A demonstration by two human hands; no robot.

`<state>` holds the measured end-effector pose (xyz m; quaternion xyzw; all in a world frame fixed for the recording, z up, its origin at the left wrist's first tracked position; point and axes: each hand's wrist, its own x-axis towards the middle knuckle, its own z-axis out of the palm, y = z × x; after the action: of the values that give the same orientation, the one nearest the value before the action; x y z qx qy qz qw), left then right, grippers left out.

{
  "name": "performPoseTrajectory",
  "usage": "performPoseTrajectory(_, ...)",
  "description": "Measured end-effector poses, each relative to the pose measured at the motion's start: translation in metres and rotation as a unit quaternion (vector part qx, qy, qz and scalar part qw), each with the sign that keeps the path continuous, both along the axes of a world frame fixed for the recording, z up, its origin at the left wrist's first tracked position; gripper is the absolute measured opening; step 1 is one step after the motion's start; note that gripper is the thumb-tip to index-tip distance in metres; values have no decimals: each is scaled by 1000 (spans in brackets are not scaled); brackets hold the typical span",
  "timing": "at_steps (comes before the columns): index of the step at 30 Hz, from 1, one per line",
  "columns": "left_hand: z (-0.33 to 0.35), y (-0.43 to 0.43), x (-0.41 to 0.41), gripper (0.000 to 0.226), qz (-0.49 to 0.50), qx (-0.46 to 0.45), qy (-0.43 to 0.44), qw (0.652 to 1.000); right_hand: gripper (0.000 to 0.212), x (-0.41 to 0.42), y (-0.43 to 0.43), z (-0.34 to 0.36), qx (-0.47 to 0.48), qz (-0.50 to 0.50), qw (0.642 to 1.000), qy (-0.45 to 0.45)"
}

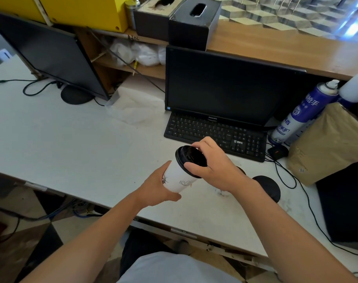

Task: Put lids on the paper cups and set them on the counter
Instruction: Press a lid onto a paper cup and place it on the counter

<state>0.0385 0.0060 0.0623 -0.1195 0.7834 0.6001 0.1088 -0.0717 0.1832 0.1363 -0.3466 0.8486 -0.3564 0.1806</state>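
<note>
**Two hands on one cup, above the desk's near edge**

My left hand [156,185] is wrapped around the base of the white paper cup [179,176], which tilts away to the right above the desk [72,144], not touching it. My right hand [213,165] clamps the black lid [189,158] at the cup's mouth; my fingers hide its right rim, so I cannot tell whether it is seated all round. Behind my right wrist, another black lid [269,185] is partly hidden near the desk's near edge.
</note>
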Motion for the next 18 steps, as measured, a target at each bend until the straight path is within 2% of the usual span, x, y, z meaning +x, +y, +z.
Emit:
performPoseTrajectory(4, -4, 8, 2, 74, 51, -27, 17, 998, 71, -4, 0, -3, 5, -3, 1000, -5)
performPoseTrajectory(9, -8, 18, 4, 74, 115, -59, 36, 991, 65, -8, 0, -7, 1, 2, 1000, -22)
performPoseTrajectory(12, -10, 19, 3, 76, 90, -45, 33, 994, 58, -8, 4, -11, 7, 24, 999, -37)
performPoseTrajectory(16, -17, 15, 0, 72, 63, -46, 27, 997, 69, -5, 5, -29, 54, 67, 996, 1)
performPoseTrajectory(18, -18, 15, -1, 72, 73, -18, 23, 997, 74, -2, 2, -39, 71, 85, 993, 27)
